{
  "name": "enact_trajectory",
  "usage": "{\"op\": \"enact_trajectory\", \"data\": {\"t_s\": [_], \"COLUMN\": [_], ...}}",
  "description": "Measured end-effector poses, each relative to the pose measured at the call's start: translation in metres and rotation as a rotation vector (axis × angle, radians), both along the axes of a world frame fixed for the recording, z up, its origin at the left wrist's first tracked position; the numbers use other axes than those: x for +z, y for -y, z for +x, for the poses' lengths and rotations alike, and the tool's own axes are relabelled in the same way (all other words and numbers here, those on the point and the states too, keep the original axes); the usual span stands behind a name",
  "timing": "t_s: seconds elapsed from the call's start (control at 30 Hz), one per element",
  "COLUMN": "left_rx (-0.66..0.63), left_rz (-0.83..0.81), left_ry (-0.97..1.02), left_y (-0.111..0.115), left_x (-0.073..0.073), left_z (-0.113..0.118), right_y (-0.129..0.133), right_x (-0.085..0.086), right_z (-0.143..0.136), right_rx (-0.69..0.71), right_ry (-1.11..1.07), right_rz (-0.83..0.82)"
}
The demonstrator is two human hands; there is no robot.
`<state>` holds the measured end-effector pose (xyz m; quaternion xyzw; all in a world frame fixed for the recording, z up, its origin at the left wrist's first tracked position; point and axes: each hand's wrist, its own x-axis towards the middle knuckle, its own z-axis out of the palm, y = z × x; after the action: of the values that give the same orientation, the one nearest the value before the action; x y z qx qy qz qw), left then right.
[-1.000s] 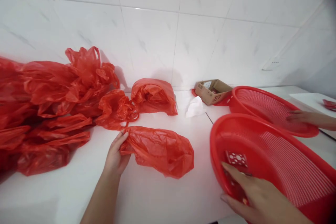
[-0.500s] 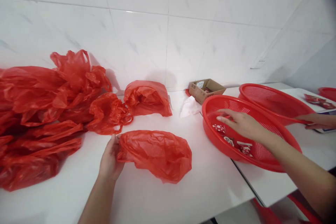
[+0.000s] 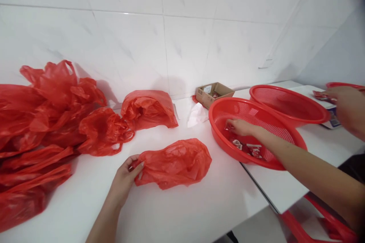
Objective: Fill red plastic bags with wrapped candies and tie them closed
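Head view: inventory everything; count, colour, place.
Held bag: 1, red, centre
Bag pile: 1, red, left
Slumped bag: 1, red, rear centre
Carton: 1, brown, by wall
Paper: 1, white, by carton
Baskets: 3, red, right
Packets: several, red-white, right
White-blue item: 1, right
Tables: 2, white, foreground
Frame: 1, red, lower right
Wall: 1, white, behind
Socket: 1, white, wall
Unclear item: 1, black, right edge
Co-worker's hand: 1, right
Left hand: 1, on held bag
Right hand: 1, in nearest basket
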<state>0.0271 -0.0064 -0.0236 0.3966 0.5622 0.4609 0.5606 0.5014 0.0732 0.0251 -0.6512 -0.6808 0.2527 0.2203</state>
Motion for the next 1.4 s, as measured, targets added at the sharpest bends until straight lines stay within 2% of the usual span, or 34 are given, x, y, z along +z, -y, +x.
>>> {"op": "enact_trajectory", "data": {"t_s": [0.1,0.2,0.3,0.4,0.47,0.53,0.63,0.73,0.9,1.4], "left_rx": [0.002,-0.004,-0.030,-0.068,-0.079,-0.074,-0.067,-0.075,-0.056,-0.063], "left_rz": [0.015,-0.011,-0.053,-0.093,-0.105,-0.100,-0.080,-0.068,-0.080,-0.080], "left_ry": [0.005,0.107,0.233,0.311,0.334,0.342,0.342,0.346,0.353,0.324], "left_y": [0.002,0.004,0.007,0.011,0.013,0.014,0.015,0.015,0.013,0.013], "left_x": [0.000,0.004,0.011,0.016,0.017,0.015,0.012,0.010,0.010,0.008], "left_z": [0.004,0.010,0.018,0.025,0.029,0.031,0.032,0.031,0.029,0.029], "right_y": [-0.014,-0.019,-0.007,0.017,0.032,0.043,0.053,0.057,0.062,0.077], "right_x": [0.016,0.042,0.070,0.087,0.088,0.082,0.070,0.063,0.061,0.074], "right_z": [0.006,-0.008,-0.044,-0.090,-0.118,-0.140,-0.164,-0.178,-0.187,-0.188], "right_rx": [-0.088,-0.077,0.021,0.166,0.249,0.315,0.425,0.534,0.562,0.551], "right_ry": [-0.076,-0.223,-0.408,-0.705,-0.859,-0.933,-0.970,-0.900,-0.830,-0.875], "right_rz": [-0.055,-0.094,-0.120,-0.312,-0.475,-0.567,-0.601,-0.585,-0.594,-0.526]}}
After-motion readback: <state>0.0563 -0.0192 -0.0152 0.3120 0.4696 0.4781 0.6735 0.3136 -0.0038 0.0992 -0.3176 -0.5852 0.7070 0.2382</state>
